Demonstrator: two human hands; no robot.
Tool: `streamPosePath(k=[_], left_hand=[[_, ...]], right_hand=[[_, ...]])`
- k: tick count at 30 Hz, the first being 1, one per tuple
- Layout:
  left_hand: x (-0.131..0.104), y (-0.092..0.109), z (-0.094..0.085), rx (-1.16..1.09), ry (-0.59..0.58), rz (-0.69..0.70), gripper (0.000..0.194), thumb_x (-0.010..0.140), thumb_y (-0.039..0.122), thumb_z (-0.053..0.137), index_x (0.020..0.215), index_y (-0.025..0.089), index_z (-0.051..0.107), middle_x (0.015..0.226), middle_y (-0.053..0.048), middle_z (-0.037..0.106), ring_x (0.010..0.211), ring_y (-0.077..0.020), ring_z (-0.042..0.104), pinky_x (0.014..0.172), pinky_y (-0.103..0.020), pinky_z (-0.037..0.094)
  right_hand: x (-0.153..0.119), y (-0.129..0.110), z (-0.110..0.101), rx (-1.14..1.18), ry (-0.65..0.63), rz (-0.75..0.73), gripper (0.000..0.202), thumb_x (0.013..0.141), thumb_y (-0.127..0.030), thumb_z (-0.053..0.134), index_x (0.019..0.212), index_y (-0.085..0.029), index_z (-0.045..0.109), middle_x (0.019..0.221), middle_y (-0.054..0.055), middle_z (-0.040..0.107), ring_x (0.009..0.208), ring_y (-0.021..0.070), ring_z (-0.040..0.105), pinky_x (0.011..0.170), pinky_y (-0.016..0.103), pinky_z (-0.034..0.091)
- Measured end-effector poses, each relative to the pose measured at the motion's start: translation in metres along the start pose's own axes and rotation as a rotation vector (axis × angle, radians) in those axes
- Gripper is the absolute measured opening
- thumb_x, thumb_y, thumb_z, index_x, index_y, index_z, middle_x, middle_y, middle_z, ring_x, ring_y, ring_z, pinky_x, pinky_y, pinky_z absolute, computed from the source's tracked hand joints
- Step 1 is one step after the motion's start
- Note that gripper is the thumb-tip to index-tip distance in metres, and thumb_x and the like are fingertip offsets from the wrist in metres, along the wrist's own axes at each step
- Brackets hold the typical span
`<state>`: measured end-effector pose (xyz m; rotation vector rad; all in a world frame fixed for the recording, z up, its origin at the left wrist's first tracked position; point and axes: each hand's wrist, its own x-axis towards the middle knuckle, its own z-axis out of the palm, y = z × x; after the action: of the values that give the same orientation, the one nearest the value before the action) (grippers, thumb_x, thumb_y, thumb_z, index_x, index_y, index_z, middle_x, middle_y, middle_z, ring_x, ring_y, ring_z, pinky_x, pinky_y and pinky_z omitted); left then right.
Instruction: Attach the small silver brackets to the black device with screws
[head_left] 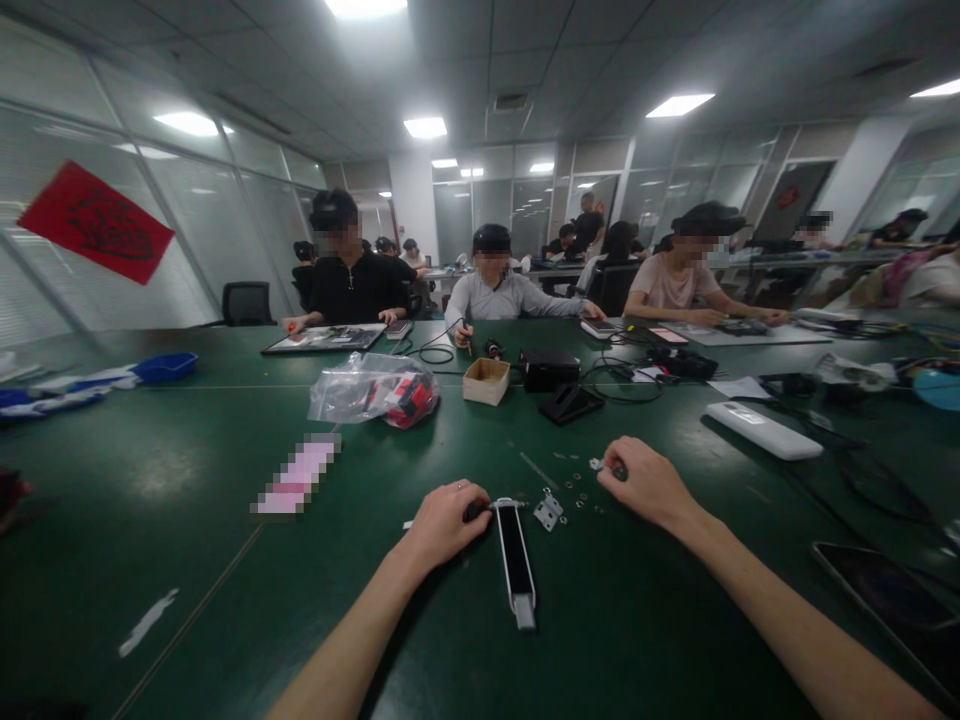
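On the green table (465,660), my left hand (451,520) is closed around a small dark object at the upper end of a long black strip with a white frame (515,550). A light grey piece sits at the strip's lower end. To its right lies a small silver metal bracket (549,510), with several tiny rings and bits beyond it. Farther right, my right hand (637,478) is closed, its fingertips at a small dark rounded item (619,472) and a little whitish metal part (597,464).
Beyond the hands are a plastic bag with red and black items (405,395), an open small box (486,382) and a black box (550,370). A white device (763,430) and cables lie right. A pink blurred item (298,475) lies left. People sit across the table.
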<state>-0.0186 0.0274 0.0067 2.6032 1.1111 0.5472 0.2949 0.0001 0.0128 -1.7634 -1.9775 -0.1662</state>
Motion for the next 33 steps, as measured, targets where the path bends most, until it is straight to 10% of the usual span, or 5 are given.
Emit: streamPosePath(k=[19, 33], left_hand=[[0.000, 0.001, 0.001, 0.029, 0.015, 0.000, 0.012, 0.082, 0.023, 0.052, 0.089, 0.020, 0.061, 0.083, -0.001, 0.061, 0.073, -0.0142, 0.056, 0.066, -0.023, 0.042], [0.000, 0.001, 0.004, -0.006, 0.025, 0.022, 0.014, 0.082, 0.024, 0.053, 0.093, 0.021, 0.061, 0.085, -0.001, 0.062, 0.074, -0.0141, 0.057, 0.069, -0.023, 0.043]], right_hand=[[0.001, 0.010, -0.006, -0.205, -0.380, 0.136, 0.016, 0.077, -0.033, 0.047, 0.071, -0.019, 0.052, 0.078, 0.006, 0.058, 0.074, 0.0210, 0.054, 0.057, 0.029, 0.035], [-0.007, -0.025, 0.009, -0.113, -0.186, -0.165, 0.011, 0.080, -0.023, 0.047, 0.081, -0.018, 0.056, 0.083, 0.007, 0.057, 0.075, 0.0188, 0.052, 0.067, 0.031, 0.041]])
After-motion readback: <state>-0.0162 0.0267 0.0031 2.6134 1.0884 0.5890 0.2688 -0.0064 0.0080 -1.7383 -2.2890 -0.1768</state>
